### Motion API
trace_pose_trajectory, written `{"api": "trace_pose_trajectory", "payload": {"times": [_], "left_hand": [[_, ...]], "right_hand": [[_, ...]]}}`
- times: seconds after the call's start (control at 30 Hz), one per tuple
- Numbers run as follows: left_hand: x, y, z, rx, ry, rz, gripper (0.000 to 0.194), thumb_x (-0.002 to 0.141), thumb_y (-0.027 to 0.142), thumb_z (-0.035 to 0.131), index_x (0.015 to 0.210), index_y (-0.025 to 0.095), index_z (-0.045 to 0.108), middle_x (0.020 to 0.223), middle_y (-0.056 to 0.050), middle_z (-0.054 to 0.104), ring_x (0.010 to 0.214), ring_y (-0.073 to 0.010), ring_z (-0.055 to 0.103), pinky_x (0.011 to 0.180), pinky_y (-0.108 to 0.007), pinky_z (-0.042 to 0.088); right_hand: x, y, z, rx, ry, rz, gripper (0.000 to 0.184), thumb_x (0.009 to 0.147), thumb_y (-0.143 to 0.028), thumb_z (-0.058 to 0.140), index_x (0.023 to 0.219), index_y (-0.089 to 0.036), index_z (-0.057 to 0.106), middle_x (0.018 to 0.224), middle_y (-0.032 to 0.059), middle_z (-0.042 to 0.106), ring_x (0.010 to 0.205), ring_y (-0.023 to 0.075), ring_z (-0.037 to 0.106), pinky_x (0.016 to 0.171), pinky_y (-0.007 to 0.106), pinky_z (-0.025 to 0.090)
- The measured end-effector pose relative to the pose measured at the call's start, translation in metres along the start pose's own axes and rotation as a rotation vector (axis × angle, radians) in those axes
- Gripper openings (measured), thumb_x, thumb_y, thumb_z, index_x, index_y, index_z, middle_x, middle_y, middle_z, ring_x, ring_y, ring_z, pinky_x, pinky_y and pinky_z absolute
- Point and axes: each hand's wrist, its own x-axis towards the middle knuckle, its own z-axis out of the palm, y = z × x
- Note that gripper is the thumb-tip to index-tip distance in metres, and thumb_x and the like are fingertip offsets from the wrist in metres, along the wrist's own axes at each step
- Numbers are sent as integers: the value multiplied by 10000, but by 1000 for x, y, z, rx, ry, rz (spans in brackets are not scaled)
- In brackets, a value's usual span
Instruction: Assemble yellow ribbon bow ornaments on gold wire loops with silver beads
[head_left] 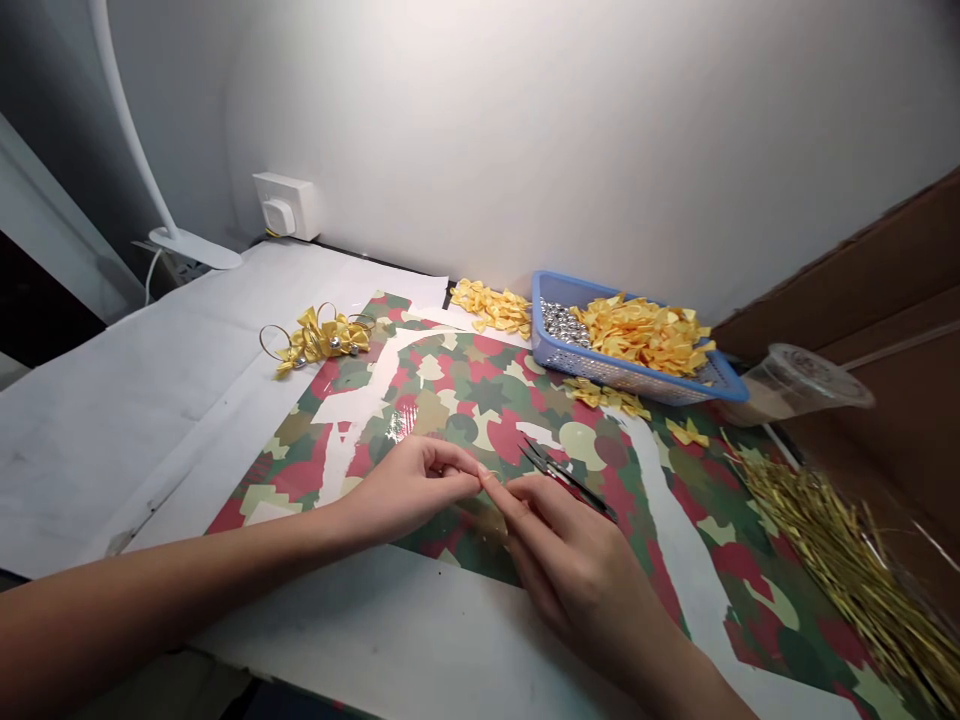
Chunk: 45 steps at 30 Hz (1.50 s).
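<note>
My left hand (409,485) and my right hand (570,555) meet fingertip to fingertip low over a camouflage-patterned sheet (480,400). Both are closed in a pinch on something too small to make out, where the fingers touch. Black scissors (566,475) lie under the fingers of my right hand, blades pointing away to the left. A finished cluster of yellow bows with gold wire loops and silver beads (319,340) lies to the far left of the sheet.
A blue basket (637,375) at the back holds yellow bows and silver beads. Loose yellow bows (491,305) lie beside it. Gold wire strands (840,545) pile at the right. A clear plastic cup (795,385), a white lamp base (195,245) and a wall socket (285,205) stand around.
</note>
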Motion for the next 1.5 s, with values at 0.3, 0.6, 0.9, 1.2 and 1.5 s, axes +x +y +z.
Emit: {"api": "trace_pose_trajectory", "payload": {"times": [0.3, 0.6, 0.9, 1.2, 1.5], "left_hand": [[1, -8, -3, 69, -121, 51, 207, 776, 254, 558, 821, 146, 729, 685, -7, 637, 634, -116, 546, 595, -227, 419], [-3, -8, -1, 164, -156, 24, 212, 774, 242, 566, 881, 150, 725, 438, 87, 366, 407, -71, 394, 409, -188, 296], [-3, -8, 1, 210, -142, 67, 272, 814, 371, 583, 848, 125, 695, 459, 59, 452, 421, -83, 457, 408, -187, 323], [-4, -5, -1, 151, -92, 112, 215, 812, 336, 588, 790, 141, 675, 485, 71, 409, 443, -67, 346, 424, -200, 265], [-9, -1, 2, 46, -153, 70, 323, 754, 239, 661, 1002, 207, 457, 802, 43, 539, 491, -45, 478, 421, -174, 356]], "right_hand": [[1, 8, 1, 122, 143, 60, 247, 859, -76, 513, 985, -171, 704, 657, 41, 602, 549, 125, 566, 475, 226, 476], [-3, 14, 5, 113, 106, 51, 192, 893, -133, 524, 872, -172, 711, 629, 39, 614, 516, 114, 554, 453, 222, 430], [-3, 9, 5, 155, 91, 109, 174, 896, -89, 474, 840, -171, 617, 668, 33, 579, 543, 106, 554, 450, 196, 414], [1, 9, 0, 932, -15, 707, 244, 875, -398, 559, 735, -201, 585, 685, -4, 505, 564, 110, 476, 479, 216, 404], [3, 5, 3, 1450, -74, 908, 328, 804, -479, 644, 714, -180, 545, 567, -73, 309, 488, 66, 239, 455, 209, 230]]}}
